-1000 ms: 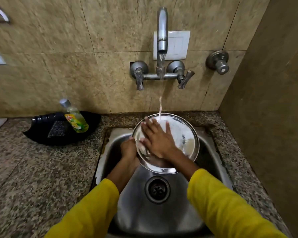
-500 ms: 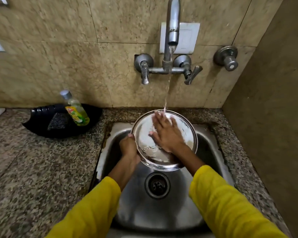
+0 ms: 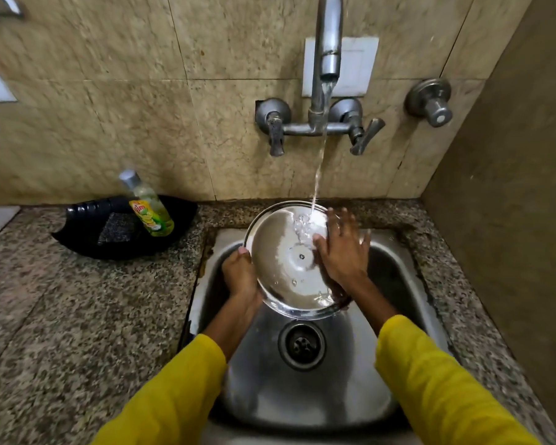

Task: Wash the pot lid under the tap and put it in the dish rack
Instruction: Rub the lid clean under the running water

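The round steel pot lid (image 3: 281,261) is held tilted over the steel sink (image 3: 395,252), its inner face toward me. My left hand (image 3: 239,274) grips its left rim. My right hand (image 3: 342,248) lies flat with spread fingers on the lid's right side. Water from the tap (image 3: 328,53) falls in a stream onto the lid's upper part just left of my right fingers. No dish rack is in view.
A dish soap bottle (image 3: 150,207) leans in a black tray (image 3: 87,242) with a scrub pad (image 3: 116,228) on the granite counter (image 3: 61,316) to the left. The sink drain (image 3: 301,345) lies below the lid. A brown wall (image 3: 511,187) closes the right side.
My right hand has slid from the lid's middle to its right side, baring the rinsed inner face. The lid's foam is gone. The camera has moved closer.
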